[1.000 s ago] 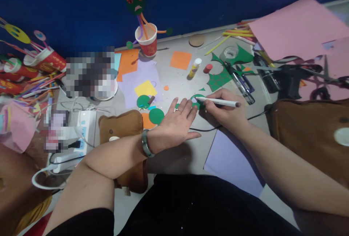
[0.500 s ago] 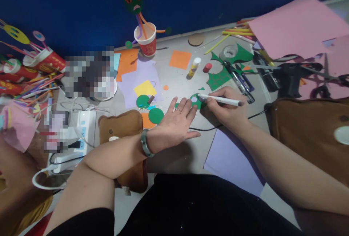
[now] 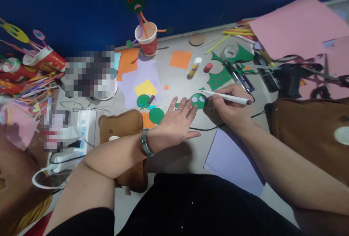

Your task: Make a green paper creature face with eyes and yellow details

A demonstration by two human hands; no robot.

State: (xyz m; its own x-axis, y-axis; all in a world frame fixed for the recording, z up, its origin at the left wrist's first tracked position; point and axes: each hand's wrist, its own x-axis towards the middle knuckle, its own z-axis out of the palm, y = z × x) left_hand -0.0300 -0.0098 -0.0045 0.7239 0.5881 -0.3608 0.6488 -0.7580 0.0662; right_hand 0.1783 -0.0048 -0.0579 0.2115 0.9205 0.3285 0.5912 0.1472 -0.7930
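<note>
A white marker pen [image 3: 229, 98] is gripped in my right hand [image 3: 231, 109], its tip just above the right side of a green paper circle [image 3: 198, 104]. Two pale oval eye shapes and small dark marks show on that circle. My left hand [image 3: 177, 121] lies flat with fingers spread, its fingertips at the circle's left edge. Part of another green piece is hidden under these fingers. Left of the hand lie a plain green circle [image 3: 156, 116] and a second one [image 3: 143, 101] with small paper bits and a brown stub on it.
A glue stick [image 3: 194, 68], its red cap [image 3: 208, 68] and an orange square [image 3: 180, 59] lie beyond my hands. A paper cup [image 3: 147, 41] holds a green-faced figure. Green scraps [image 3: 219, 78], scissors [image 3: 324, 80], a power strip [image 3: 84, 127] and brown cushions [image 3: 308, 130] surround the work.
The pen and my right hand have shifted slightly right and lifted off the circle. Its right eye shape now shows. My left hand has stayed in place.
</note>
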